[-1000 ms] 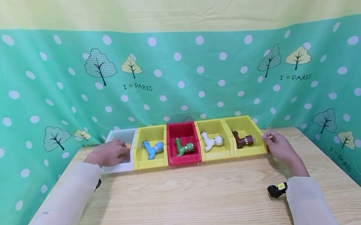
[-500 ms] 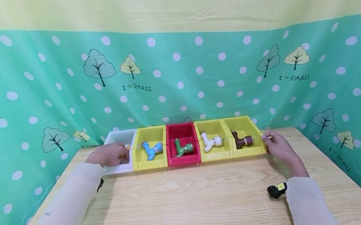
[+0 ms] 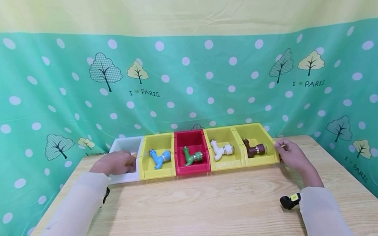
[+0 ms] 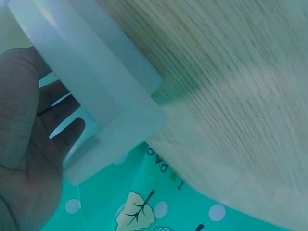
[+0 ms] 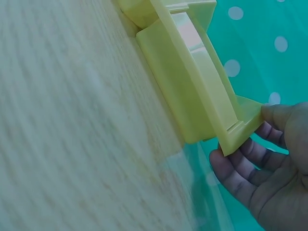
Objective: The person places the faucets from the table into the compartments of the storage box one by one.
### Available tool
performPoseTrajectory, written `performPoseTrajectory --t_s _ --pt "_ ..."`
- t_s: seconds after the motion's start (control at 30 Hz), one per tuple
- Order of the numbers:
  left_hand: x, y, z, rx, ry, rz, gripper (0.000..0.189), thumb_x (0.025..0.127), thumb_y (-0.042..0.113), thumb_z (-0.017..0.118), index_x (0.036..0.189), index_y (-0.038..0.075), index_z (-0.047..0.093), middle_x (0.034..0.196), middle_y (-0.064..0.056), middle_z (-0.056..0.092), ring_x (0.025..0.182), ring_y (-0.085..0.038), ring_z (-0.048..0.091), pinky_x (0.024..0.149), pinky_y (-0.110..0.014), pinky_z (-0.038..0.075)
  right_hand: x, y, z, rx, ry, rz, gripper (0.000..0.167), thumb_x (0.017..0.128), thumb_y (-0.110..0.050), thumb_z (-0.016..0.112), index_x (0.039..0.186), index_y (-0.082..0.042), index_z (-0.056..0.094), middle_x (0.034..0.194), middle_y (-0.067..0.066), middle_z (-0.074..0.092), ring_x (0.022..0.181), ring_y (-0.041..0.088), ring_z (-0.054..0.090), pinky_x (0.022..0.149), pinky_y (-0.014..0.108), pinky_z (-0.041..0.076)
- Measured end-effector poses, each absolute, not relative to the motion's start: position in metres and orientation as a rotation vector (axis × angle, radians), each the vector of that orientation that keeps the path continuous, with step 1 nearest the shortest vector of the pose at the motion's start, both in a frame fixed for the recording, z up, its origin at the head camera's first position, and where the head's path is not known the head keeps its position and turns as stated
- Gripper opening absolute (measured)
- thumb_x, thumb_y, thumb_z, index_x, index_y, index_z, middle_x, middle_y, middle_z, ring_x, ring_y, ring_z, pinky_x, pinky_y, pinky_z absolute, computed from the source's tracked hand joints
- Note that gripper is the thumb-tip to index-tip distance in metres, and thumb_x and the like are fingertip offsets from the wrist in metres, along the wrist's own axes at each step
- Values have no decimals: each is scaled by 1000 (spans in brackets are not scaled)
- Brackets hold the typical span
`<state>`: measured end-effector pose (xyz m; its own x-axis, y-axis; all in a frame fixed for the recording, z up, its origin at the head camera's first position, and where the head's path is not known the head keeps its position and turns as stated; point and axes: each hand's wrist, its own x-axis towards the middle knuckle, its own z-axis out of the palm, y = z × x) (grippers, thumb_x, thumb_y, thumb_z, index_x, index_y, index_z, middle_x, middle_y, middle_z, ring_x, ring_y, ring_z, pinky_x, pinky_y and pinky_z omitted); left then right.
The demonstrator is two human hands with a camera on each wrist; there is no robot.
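My left hand [image 3: 117, 163] reaches down into the white bin [image 3: 125, 178] at the row's left end. A sliver of an orange thing [image 3: 133, 155] shows beside its fingers. In the left wrist view the white bin's wall [image 4: 96, 82] hides the thumb tip and part of the fingers; I cannot tell whether they grip the orange thing. My right hand [image 3: 291, 152] holds the outer edge of the rightmost yellow bin [image 3: 262, 160]. The right wrist view has the thumb on the yellow rim and the fingers [image 5: 250, 163] curled under and beside it.
Between the hands, bins in one row hold a blue tap [image 3: 160, 158], a green tap [image 3: 190, 156], a white tap [image 3: 220, 150] and a brown tap [image 3: 254, 148]. The wooden table [image 3: 202, 213] lies in front. A patterned green curtain [image 3: 183, 78] stands behind and at both sides.
The left hand has gone slightly lower and further right inside the white bin, and less of the orange thing shows. The right hand keeps its place on the yellow bin.
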<state>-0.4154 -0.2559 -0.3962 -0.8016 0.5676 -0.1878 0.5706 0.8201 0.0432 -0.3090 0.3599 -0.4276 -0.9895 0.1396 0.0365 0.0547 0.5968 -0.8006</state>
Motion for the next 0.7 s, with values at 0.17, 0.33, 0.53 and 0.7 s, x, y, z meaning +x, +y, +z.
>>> performPoseTrajectory --t_s 0.17,0.33,0.53,0.7 --pt "-411 -258 -392 934 2876 82 15 102 19 62 105 20 77 90 5 63 78 -15 55 77 -37 52 -309 356 -423 -183 -2726 1308 42 112 -35 37 127 3 49 108 21 55 93 29 59 77 39 56" --pt "-403 -258 -390 955 2974 180 15 100 15 63 105 17 77 95 4 67 78 -13 56 75 -36 52 -308 355 -412 -123 -2724 1201 44 111 -32 43 132 6 48 116 27 56 101 36 61 80 42 56" --pt "-391 -246 -382 898 3135 306 16 98 14 64 109 13 76 103 -2 68 88 -20 59 82 -44 53 -306 356 -399 4 -2741 1057 45 110 -29 46 133 10 48 126 35 56 115 48 55 87 55 52" --pt "-381 -233 -374 830 3262 341 23 100 18 64 119 9 72 118 -9 69 107 -30 63 93 -53 52 -307 348 -387 62 -2760 999 49 110 -30 46 139 10 46 131 36 54 119 51 52 93 60 50"
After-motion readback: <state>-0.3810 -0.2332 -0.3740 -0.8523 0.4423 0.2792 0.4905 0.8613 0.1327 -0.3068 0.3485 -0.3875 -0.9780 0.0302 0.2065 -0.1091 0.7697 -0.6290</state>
